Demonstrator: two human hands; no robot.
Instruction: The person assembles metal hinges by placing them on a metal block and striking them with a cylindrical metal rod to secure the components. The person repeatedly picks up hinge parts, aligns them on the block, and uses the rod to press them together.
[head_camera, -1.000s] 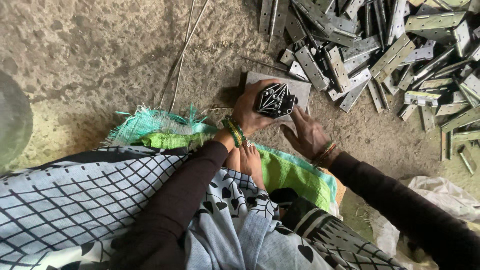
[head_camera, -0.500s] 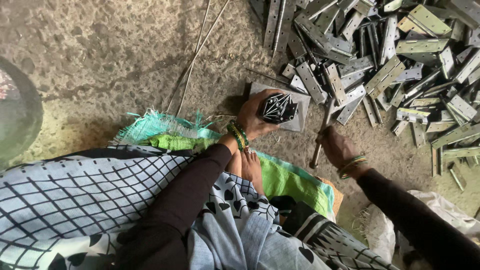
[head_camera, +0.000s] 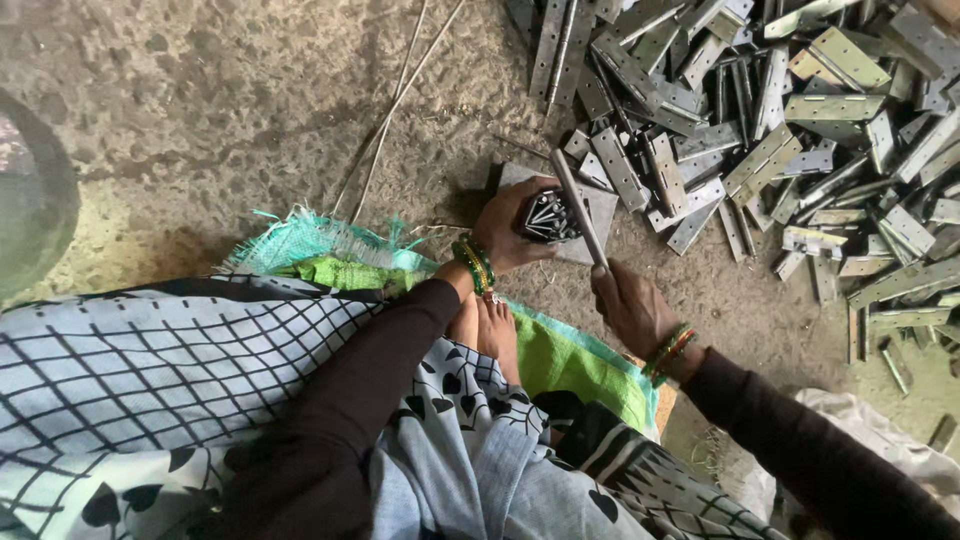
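Item: floor work with metal hinges, seen from above.

Left hand (head_camera: 512, 228): closed around a dark bundle of pins (head_camera: 548, 215), held upright on a flat grey metal plate (head_camera: 600, 205) that lies on the floor.

Right hand (head_camera: 632, 308): closed around the lower end of a long metal strip (head_camera: 578, 207), which slants up across the bundle and over the plate.

Stock: a large heap of hinges (head_camera: 780, 130), loose and criss-crossed, spread over the floor at upper right, just beyond the plate. A few lie apart along the right edge.

Progress, as a judgement: no finished or sorted stack can be told from the rest, so the heap appears largely unworked; only the piece in the hands is under attention.

Containers: none holding parts. A dark round rim (head_camera: 40, 200) shows at the left edge, mostly cut off; its contents cannot be told. A green woven sack (head_camera: 330, 255) lies flat under the person as a mat, with nothing in it that shows.

Other: two thin rods (head_camera: 395, 100) lie on the bare concrete floor (head_camera: 200, 90), well apart from the heap. Bangles on both wrists; checked cloth across the lap.
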